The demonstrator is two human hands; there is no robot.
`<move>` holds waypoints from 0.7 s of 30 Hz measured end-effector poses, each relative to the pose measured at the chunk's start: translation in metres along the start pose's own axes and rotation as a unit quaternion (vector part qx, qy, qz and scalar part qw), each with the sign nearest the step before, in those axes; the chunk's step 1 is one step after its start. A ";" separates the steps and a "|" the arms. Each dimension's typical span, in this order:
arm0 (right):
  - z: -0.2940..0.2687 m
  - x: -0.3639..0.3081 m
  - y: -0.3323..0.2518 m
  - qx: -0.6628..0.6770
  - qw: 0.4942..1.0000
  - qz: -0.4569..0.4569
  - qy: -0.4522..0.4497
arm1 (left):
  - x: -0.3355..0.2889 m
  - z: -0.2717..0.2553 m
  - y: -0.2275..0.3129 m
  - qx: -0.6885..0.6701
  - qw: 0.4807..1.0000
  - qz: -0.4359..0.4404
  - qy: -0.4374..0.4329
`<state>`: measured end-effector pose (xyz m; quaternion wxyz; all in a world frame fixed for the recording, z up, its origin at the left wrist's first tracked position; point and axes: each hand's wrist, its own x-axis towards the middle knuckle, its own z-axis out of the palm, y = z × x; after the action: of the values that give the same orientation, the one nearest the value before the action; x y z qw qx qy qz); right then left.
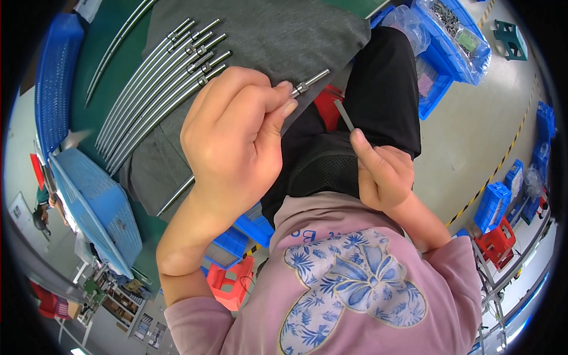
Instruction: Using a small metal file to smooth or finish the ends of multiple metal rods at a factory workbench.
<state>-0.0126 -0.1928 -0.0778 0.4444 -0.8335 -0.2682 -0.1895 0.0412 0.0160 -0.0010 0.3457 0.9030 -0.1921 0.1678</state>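
Steel rod (pixel 303 88), collared near its tip, is pinched in your left hand (pixel 234 136) above the grey cloth (pixel 296 35); your right hand (pixel 384 174) grips a thin grey strip (pixel 343 115); a loose pinch could drop either

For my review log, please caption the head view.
Left hand pinches a metal rod near its collared end; right hand holds a grey strip; more rods nearby.

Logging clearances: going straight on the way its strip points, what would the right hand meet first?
Likely the metal rod pinched in the left hand, though depth is unclear; the right hand could pass beneath.
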 end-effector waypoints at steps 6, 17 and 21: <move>0.001 0.013 -0.005 0.003 1.000 -0.018 0.002 | 0.001 -0.001 0.002 -0.002 1.000 -0.010 -0.008; 0.011 0.032 -0.017 0.035 0.999 0.022 -0.001 | 0.001 0.000 0.003 -0.015 1.000 -0.015 -0.002; 0.012 0.041 -0.020 0.007 0.999 0.027 -0.016 | 0.001 0.000 0.001 -0.017 1.000 -0.008 -0.004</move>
<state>0.0078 -0.1621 -0.0486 0.4512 -0.8401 -0.2538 -0.1620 0.0416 0.0151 -0.0005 0.3617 0.8992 -0.1892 0.1576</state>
